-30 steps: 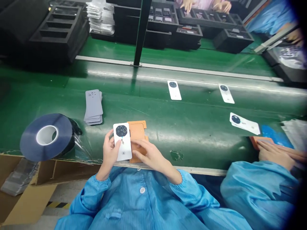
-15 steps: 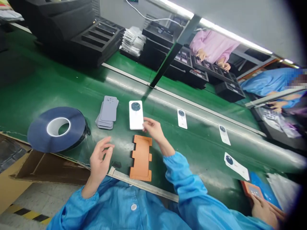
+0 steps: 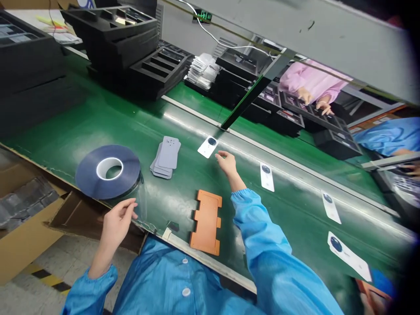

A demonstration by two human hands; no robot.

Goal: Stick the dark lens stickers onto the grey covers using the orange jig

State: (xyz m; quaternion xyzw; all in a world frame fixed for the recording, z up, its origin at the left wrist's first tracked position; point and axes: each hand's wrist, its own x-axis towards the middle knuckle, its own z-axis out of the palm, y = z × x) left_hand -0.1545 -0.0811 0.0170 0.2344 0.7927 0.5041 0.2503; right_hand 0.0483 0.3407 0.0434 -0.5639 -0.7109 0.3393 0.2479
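Note:
Beside the large roll of blue-tinted film (image 3: 84, 173), my left hand (image 3: 118, 217) is held low with thumb and fingers drawn together; what they hold, if anything, is too small to make out. A faint clear strip shows just right of its fingertips. My right hand (image 3: 227, 164) is open, its fingertips just right of a white panel with a dark round camera area (image 3: 206, 148), which lies tilted on the green table (image 3: 183, 192). An orange tray-like fixture (image 3: 205, 223) rests near the front edge, between my hands. Grey panels (image 3: 168, 153) are stacked right of the roll.
More white panels (image 3: 267, 178) lie spaced out to the right. Black trays (image 3: 121, 48) are stacked at the back left, near a pile of clear packets (image 3: 202, 70). Across the divider, a person in pink (image 3: 315, 81) works at trays. Another person's hand shows at lower right.
The view has shifted. The white panel was upright at my right fingers; now it lies farther back and tilted, apart from them. My left hand has moved towards the roll and its fingers have closed.

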